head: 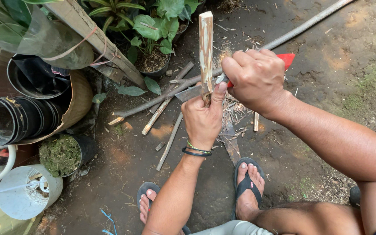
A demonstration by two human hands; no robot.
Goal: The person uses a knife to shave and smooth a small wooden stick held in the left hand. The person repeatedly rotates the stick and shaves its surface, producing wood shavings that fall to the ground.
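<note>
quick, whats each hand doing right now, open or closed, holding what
Left hand: closed around the lower end of an upright bamboo stick.
Right hand: closed on a red-handled knife, blade against the stick.

Left hand point(203, 118) fisted, thumb raised, wrist upright, right hand point(253, 78) clenched just above, knuckles up

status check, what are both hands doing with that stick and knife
Left hand shut on upright wooden stick. Right hand shut on red-handled knife, blade against the stick's lower end. Loose sticks on the ground below.
</note>
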